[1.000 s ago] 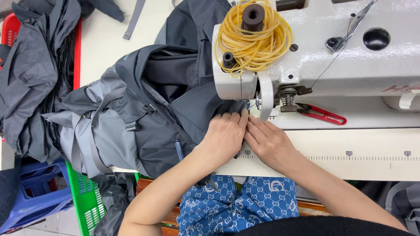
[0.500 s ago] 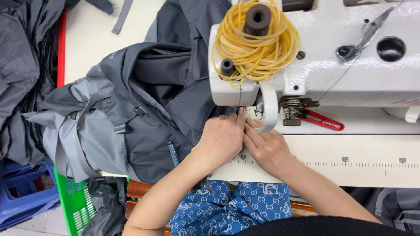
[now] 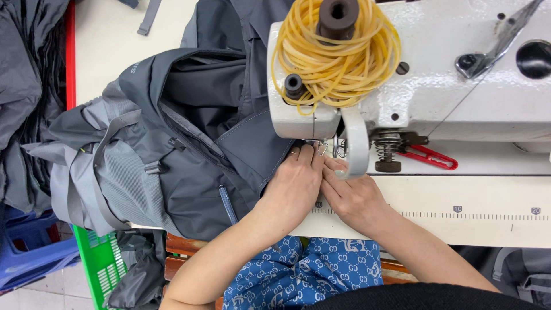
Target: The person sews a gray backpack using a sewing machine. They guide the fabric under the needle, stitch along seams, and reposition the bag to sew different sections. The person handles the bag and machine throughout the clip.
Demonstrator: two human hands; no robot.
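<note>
Head view, left hand: the left hand [image 3: 294, 182] lies palm down with its fingers flat and together, pressing on the edge of the dark grey garment [image 3: 189, 166] just below the machine's needle area; it grasps nothing.
Head view, right hand: the right hand [image 3: 351, 195] lies right beside the left one, touching it, fingers stretched toward the needle; whether it pinches any cloth I cannot tell.
Garment: it spreads over the cream table [image 3: 109, 51] to the left of the hands, a lighter grey panel with straps [image 3: 103, 172] hanging over the table edge.
Machine: a white sewing machine [image 3: 447, 74] stands above the hands, with a coil of yellow cord [image 3: 338, 54] round a dark spool on top.
Nearby: red-handled snips [image 3: 430, 158] lie on the machine bed, right of the needle.
Below the table: a green crate [image 3: 100, 264] and a blue stool [image 3: 34, 252].
</note>
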